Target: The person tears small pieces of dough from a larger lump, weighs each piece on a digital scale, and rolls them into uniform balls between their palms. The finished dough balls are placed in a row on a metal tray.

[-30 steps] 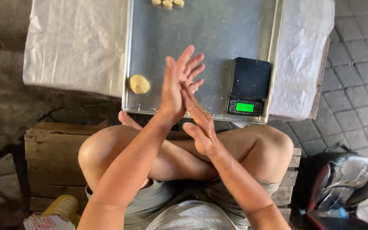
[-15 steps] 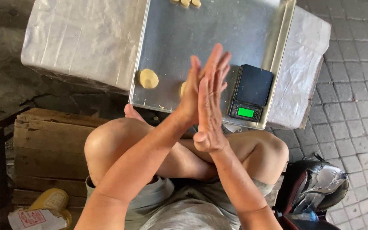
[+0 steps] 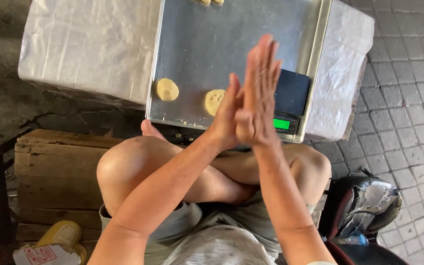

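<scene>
Both hands, left hand (image 3: 226,115) and right hand (image 3: 258,93), press flat together, hiding anything between them above the tray (image 3: 212,44).

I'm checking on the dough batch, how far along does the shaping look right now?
Done: two flattened discs lie near the tray's front edge, a few pieces at its far edge. In hand: the left hand and right hand are pressed palm to palm above the scale. Left: most of the tray is bare.

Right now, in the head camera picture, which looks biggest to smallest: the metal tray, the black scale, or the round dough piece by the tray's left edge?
1. The metal tray, by far the largest.
2. The black scale, partly hidden behind the right hand.
3. The round dough piece, smallest.
All three lie at about the same height, so nearness hardly affects this.
</scene>
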